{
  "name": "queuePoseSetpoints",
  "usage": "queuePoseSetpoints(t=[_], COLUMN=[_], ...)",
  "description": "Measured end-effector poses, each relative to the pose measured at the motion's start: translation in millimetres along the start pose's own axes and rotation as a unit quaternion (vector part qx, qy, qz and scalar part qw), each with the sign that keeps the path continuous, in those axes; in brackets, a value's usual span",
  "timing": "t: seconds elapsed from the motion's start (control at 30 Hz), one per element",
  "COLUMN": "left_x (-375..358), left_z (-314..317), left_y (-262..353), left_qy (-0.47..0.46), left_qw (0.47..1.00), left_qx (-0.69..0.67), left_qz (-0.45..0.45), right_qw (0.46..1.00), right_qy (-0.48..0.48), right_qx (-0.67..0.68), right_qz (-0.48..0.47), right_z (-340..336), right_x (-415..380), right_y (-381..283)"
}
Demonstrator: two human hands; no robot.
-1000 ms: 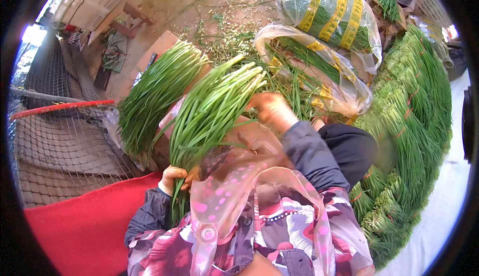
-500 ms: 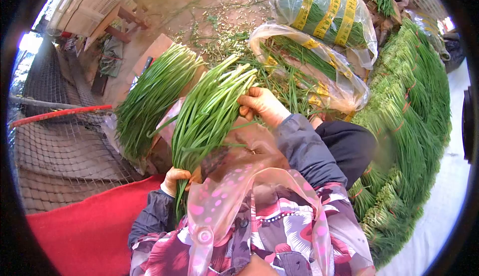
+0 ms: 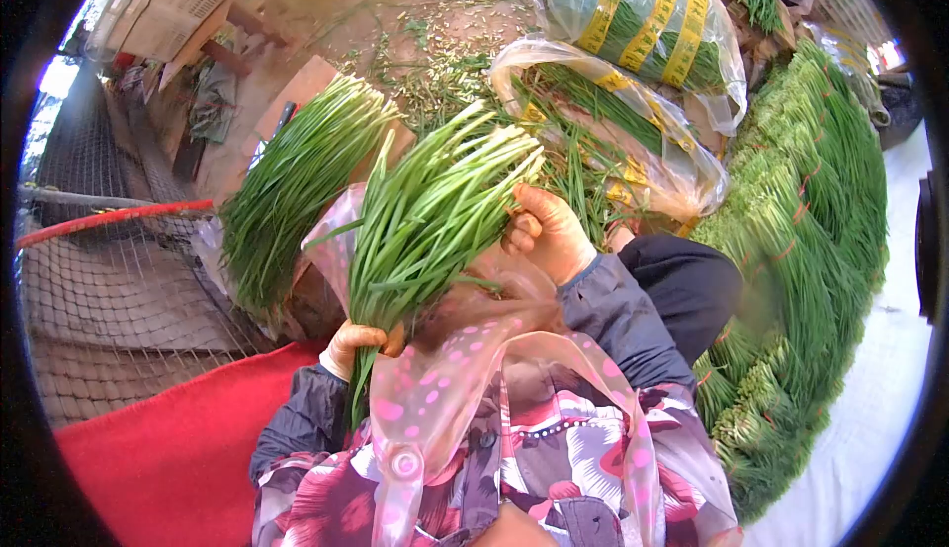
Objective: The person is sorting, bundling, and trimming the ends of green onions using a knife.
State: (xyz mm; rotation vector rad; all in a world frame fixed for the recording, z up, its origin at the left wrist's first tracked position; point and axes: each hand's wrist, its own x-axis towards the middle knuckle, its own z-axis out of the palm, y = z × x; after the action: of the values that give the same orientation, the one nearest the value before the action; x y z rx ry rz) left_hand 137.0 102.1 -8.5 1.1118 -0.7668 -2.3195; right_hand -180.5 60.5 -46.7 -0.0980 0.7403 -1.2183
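A loose bunch of garlic chives (image 3: 435,211) lies across the front of my body, its pale stem ends fanned toward the upper right. My left hand (image 3: 358,344) is wrapped round the lower leafy part. At the stem side my right hand (image 3: 550,231) has its fingers curled in against the outer stalks; the exact pinch is partly hidden. To the left, a second thick pile of garlic chives (image 3: 301,191) rests on a board (image 3: 306,83), with a knife (image 3: 288,114) behind it. A clear spotted apron (image 3: 425,379) covers my lap.
Tied bundles of chives (image 3: 820,251) are stacked along the right. Beyond my hands lie a taped plastic-wrapped bundle (image 3: 643,23) and an opened plastic bag (image 3: 692,171) with chives. Netting (image 3: 119,300) and red cloth (image 3: 188,448) are at left; trimmings litter the floor.
The stem ends have fanned out further to the right, and my right hand has moved right and slightly down. My left hand has shifted slightly up, still gripping the leaves.
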Motion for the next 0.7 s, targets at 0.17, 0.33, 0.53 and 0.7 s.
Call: queuePoseSetpoints(t=[0.17, 0.33, 0.53, 0.7], left_x=[-10.5, -14.6, -7.7, -9.9], left_z=[-28.0, -34.6, -29.3, -21.5], left_y=[-2.3, 0.6, -1.7, 4.9], left_qy=[0.004, 0.024, 0.026, 0.053], left_qw=[0.999, 0.998, 0.998, 0.997], left_qx=[0.042, 0.0, 0.043, 0.058], left_qz=[-0.031, -0.053, -0.027, -0.023], right_qw=[0.948, 0.545, 0.83, 0.849], right_qy=[0.008, 0.172, -0.031, -0.073], right_qx=[0.273, -0.817, -0.557, -0.522], right_qz=[-0.164, -0.075, 0.001, 0.02], right_z=[-113.0, -86.6, 15.1, 19.6], right_x=[7.2, -3.3, 36.6, 51.8], right_y=[-78.8, -58.0, 10.2, 27.4])
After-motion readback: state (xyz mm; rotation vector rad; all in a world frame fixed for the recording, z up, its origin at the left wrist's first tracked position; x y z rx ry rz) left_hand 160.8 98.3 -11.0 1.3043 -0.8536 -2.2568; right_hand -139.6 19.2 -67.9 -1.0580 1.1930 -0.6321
